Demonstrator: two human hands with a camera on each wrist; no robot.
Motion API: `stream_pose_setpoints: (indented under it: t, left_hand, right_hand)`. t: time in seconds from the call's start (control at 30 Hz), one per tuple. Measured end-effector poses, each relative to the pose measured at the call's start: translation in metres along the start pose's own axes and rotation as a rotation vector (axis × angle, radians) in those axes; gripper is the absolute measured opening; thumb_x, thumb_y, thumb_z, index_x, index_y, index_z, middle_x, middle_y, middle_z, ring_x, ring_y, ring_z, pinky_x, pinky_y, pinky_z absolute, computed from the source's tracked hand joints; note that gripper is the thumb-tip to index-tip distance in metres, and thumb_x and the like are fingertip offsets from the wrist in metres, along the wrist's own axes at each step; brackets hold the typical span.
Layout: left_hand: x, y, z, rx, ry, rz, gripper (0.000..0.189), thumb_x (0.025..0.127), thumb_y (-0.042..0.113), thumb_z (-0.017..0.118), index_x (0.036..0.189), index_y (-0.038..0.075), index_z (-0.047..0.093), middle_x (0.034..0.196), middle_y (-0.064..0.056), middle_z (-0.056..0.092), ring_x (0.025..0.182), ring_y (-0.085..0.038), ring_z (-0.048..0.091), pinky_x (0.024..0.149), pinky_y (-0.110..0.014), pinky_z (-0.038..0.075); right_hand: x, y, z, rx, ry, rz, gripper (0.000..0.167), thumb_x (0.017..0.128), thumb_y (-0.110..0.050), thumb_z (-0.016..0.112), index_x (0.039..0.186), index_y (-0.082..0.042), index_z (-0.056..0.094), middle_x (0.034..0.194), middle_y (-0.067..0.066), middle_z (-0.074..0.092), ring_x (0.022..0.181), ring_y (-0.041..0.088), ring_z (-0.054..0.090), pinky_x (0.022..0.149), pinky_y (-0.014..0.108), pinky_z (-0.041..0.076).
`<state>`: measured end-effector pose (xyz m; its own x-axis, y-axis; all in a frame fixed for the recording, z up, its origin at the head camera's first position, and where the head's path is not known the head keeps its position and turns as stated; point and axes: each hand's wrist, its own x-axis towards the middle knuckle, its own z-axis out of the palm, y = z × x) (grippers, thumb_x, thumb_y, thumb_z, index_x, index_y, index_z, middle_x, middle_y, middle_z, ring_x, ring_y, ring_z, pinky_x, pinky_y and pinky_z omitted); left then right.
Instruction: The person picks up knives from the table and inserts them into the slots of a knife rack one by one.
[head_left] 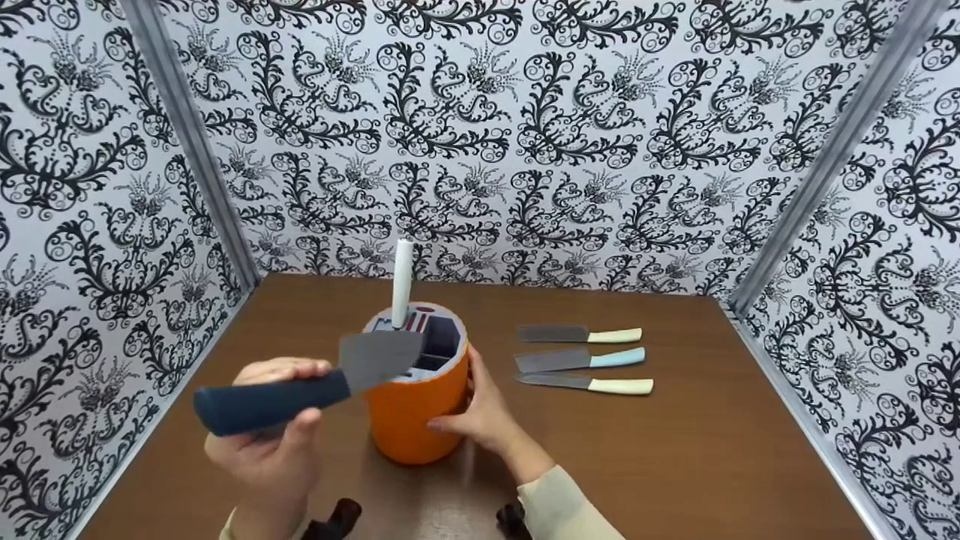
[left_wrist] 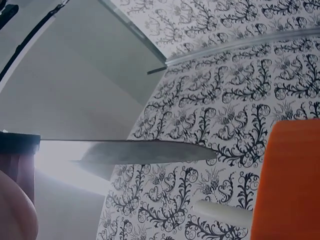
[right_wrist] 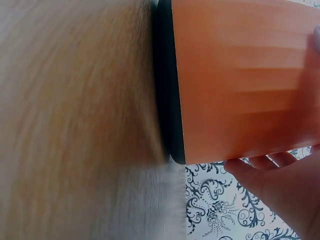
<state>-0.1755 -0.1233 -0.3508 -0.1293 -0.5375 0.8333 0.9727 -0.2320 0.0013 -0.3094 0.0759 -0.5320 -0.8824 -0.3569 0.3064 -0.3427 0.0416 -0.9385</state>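
Observation:
My left hand (head_left: 264, 459) grips a knife by its thick dark blue handle (head_left: 270, 407). Its broad grey blade (head_left: 381, 357) points right and overlaps the top of an orange knife holder (head_left: 416, 421) in the head view. Seen from the left wrist, the blade (left_wrist: 150, 152) is side-on, its tip towards the orange wall (left_wrist: 290, 185). My right hand (head_left: 489, 416) holds the knife holder round its right side, thumb on the front. A white handle (head_left: 402, 283) stands upright in the holder's grey slotted top (head_left: 442, 319).
On the brown table (head_left: 637, 457), right of the holder, three knives lie in a column: a cream-handled one (head_left: 615, 335), a light blue-handled one (head_left: 618, 357) and another cream-handled one (head_left: 621, 386). Patterned walls (head_left: 480, 150) enclose the back and sides.

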Motion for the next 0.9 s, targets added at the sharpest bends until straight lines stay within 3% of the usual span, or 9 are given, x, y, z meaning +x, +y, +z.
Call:
stream_pose_setpoints:
  t: [0.23,0.37,0.57,0.9]
  left_hand:
    - [0.003,-0.013,-0.016,0.006,0.09,-0.031,0.037,0.077,-0.01,0.088,0.097,-0.027,0.061,0.095,-0.03,0.072,0.09,-0.035,0.076,0.09,-0.041,0.065]
    - [0.002,-0.02,-0.025,0.081,0.111,-0.065,0.038,0.077,-0.011,0.088,0.098,-0.028,0.061,0.096,-0.028,0.074,0.09,-0.034,0.077,0.09,-0.04,0.065]
    - [-0.001,-0.022,-0.037,0.243,0.029,-0.134,0.041,0.082,-0.007,0.087,0.104,-0.029,0.061,0.1,-0.024,0.076,0.094,-0.03,0.078,0.092,-0.036,0.064]
    - [0.001,-0.034,-0.044,0.335,-0.098,-0.188,0.043,0.085,-0.002,0.087,0.107,-0.03,0.061,0.105,-0.02,0.078,0.096,-0.026,0.078,0.092,-0.032,0.064]
  right_hand:
    - [0.001,0.0,0.0,-0.003,-0.002,0.018,0.13,0.068,-0.017,0.102,0.169,-0.027,0.022,0.169,0.002,0.038,0.146,0.028,0.052,0.12,0.048,0.046]
    - [0.001,0.002,0.001,0.009,-0.005,-0.002,0.13,0.067,-0.015,0.102,0.169,-0.026,0.022,0.168,0.004,0.04,0.145,0.028,0.053,0.118,0.043,0.047]
    - [0.001,0.003,0.0,0.003,-0.014,-0.005,0.13,0.067,-0.018,0.103,0.169,-0.026,0.022,0.166,0.003,0.043,0.143,0.026,0.056,0.116,0.038,0.047]
    - [0.0,0.0,-0.001,-0.038,-0.003,-0.006,0.127,0.069,-0.022,0.102,0.168,-0.026,0.023,0.166,0.003,0.042,0.146,0.029,0.053,0.121,0.051,0.044]
